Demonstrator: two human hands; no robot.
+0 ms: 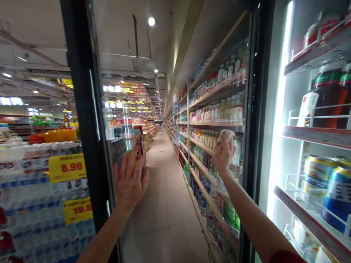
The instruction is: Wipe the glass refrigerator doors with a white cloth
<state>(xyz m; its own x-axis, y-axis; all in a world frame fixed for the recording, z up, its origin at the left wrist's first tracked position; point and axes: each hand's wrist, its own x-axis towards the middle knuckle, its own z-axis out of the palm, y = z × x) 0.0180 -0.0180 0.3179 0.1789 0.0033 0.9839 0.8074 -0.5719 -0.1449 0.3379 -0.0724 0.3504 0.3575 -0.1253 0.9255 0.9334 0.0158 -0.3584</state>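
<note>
In front of me stands a glass door [164, 204] in a black frame [82, 91], swung open from a lit drinks cooler. My left hand [131, 179] lies flat against the glass near the frame's left side, fingers spread and nothing in it. Toward the right side of the pane, my right hand [223, 155] is closed on a pale crumpled cloth [227, 135], held against the glass. Part of the cloth is hidden by the fingers. Shelves of bottles show in the pane, behind or mirrored in it.
At the right, cooler shelves [315, 132] hold dark bottles [329, 98] and beer cans [338, 195]. Stacked packs of bottled water [41, 208] with yellow price signs [67, 167] stand at the left. A tiled aisle floor [157, 157] shows through the glass.
</note>
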